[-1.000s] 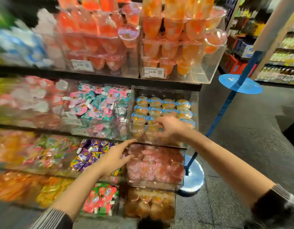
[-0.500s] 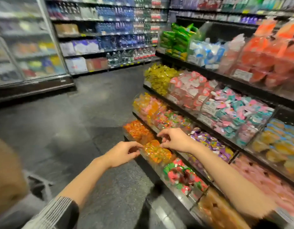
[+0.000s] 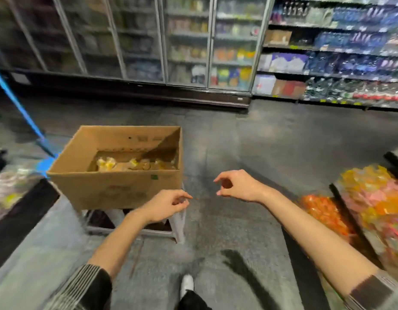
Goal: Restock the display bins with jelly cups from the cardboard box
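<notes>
An open cardboard box (image 3: 117, 186) stands on a low stool at centre left, with yellowish jelly cups (image 3: 126, 164) lying across its bottom. My left hand (image 3: 167, 204) hovers in front of the box's right corner, fingers loosely curled and holding nothing. Further right, over the floor, my right hand (image 3: 237, 185) hangs in the air with fingers loosely curled and nothing in it. The display bins (image 3: 370, 198) with orange, yellow and pink packs show blurred at the right edge.
A grey stool (image 3: 135, 229) carries the box. Glass-door coolers (image 3: 186, 41) and drink shelves (image 3: 339, 52) line the far side of the aisle. A blue pole (image 3: 16, 104) slants at far left. My white shoe (image 3: 186, 285) is on the grey floor below.
My view has swung left from the display bins to the cardboard box across the aisle. Both hands left the bins and now hang loosely in the air near the box.
</notes>
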Demonstrator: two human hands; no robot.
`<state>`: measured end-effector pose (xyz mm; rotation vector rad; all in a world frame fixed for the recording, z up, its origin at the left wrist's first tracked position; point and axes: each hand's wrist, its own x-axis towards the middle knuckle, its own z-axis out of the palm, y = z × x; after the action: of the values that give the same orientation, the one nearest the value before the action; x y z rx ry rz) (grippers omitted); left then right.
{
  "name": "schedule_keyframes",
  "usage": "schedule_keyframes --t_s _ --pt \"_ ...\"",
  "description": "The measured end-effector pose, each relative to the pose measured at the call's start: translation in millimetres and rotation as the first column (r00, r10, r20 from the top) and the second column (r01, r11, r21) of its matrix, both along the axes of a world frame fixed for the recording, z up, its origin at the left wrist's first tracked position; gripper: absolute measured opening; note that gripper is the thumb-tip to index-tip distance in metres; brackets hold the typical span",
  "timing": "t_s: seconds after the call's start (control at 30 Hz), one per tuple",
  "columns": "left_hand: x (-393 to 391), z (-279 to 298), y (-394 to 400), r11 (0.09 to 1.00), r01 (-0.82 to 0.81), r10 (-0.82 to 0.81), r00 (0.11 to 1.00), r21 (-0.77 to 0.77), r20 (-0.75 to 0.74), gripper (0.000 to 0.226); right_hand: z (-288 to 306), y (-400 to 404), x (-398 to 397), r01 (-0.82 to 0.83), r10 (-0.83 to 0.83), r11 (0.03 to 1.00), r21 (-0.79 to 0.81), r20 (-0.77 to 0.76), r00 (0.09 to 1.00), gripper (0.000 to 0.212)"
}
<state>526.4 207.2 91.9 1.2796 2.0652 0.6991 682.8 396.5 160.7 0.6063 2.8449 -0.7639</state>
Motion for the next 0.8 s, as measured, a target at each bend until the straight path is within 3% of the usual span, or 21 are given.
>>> schedule_keyframes --t_s 0.23,0.47,0.7,0.8 --pt "-144.8 -15.8 -32.2 0.973 -0.222 0.226 0.972 -0.068 0.062 0.031 -25.0 3.7 -188.2 -0.217 0.216 0.976 -0.003 0.062 0.974 0.042" --pt "-277.2 -25.9 -55.1 0.921 -0.369 0.377 0.925 -0.129 0.048 0.029 -53.7 10.1 -342.1 -0.319 0.322 0.947 -0.048 0.108 0.940 0.039" --pt "-385.4 -61.8 -100.6 0.780 -0.615 0.625 0.775 -0.116 0.098 0.027 -110.7 -12.4 -472.2 -0.411 0.432 0.902 -0.133 0.254 0.865 0.040" --pt "-439.8 -84.7 -118.4 0.712 -0.696 0.700 0.714 -0.095 0.011 0.030 -139.9 -31.2 -530.3 -0.393 0.431 0.901 -0.181 0.284 0.857 0.039"
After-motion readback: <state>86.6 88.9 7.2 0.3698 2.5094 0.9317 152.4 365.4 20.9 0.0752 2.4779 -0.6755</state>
